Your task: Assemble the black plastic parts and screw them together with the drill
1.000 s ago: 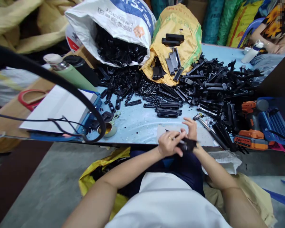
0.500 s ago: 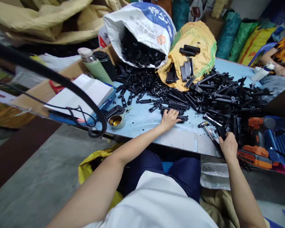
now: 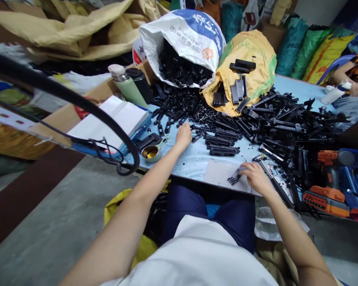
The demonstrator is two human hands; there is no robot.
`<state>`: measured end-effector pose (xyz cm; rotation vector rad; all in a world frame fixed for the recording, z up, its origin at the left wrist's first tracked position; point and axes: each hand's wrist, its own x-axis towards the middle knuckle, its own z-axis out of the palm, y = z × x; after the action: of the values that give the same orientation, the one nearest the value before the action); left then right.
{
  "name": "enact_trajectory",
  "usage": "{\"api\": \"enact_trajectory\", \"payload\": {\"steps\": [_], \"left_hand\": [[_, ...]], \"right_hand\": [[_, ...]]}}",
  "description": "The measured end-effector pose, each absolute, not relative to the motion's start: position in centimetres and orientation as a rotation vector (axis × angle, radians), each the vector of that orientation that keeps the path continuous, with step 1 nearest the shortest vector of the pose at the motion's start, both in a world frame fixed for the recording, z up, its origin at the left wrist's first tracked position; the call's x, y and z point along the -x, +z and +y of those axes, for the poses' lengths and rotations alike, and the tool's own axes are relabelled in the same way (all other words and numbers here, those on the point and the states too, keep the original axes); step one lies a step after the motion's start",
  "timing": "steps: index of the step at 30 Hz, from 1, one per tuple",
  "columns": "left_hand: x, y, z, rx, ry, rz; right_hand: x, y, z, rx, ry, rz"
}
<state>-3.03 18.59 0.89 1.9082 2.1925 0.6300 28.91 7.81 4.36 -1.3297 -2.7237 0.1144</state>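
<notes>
My right hand (image 3: 256,177) holds a short black plastic piece with slotted prongs (image 3: 233,177) low over the pale board (image 3: 214,171) at the table's front edge. My left hand (image 3: 184,136) reaches to the near edge of a heap of small black parts (image 3: 181,104). Its fingers are bent together, and whatever they pinch is hidden. Between the hands lies a stack of long black plastic pieces (image 3: 224,150). A hammer (image 3: 273,178) with a metal head rests just right of my right hand.
An orange cordless drill (image 3: 328,182) and a blue basket (image 3: 356,180) stand at right. Black pieces (image 3: 289,123) pile up behind. A white sack (image 3: 185,47) and yellow sack (image 3: 250,51) spill parts. At left are a metal cup (image 3: 151,154), paper (image 3: 110,119) and a green bottle (image 3: 129,85).
My left hand has left the stacked long pieces and moved left to the small parts. My right hand has come left from beside the hammer, bringing the black pronged piece over the board.
</notes>
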Motion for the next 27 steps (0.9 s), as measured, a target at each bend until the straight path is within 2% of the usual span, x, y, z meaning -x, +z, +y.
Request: {"api": "enact_trajectory", "payload": {"steps": [4,7,10,13,16,21,27], "left_hand": [[-1.4,0.2,13.7,-2.102,0.890,1.783],[-5.0,-0.2,10.9,-2.193,0.663,1.467],[-6.6,-0.2,10.5,-2.159,0.534,1.493],[-6.6,0.2,10.7,-2.021,0.671,1.533],[-7.1,0.6,9.7,-1.872,0.868,1.340],[-8.6,1.2,7.1,-1.783,1.087,1.240],[-8.0,1.9,5.7,-1.956,1.103,1.248]], "right_hand": [[-27.2,3.2,8.5,2.120,0.108,-2.190],[-25.6,2.2,9.0,2.275,0.283,-2.034],[-25.6,1.7,9.1,1.999,0.594,-1.954],[-25.9,1.5,8.7,1.685,1.108,-1.650],[-25.4,1.2,8.2,1.487,1.395,-1.339],[-24.8,1.7,7.8,1.275,1.502,-1.368],[-27.1,3.8,7.8,1.201,1.385,-1.834]]}}
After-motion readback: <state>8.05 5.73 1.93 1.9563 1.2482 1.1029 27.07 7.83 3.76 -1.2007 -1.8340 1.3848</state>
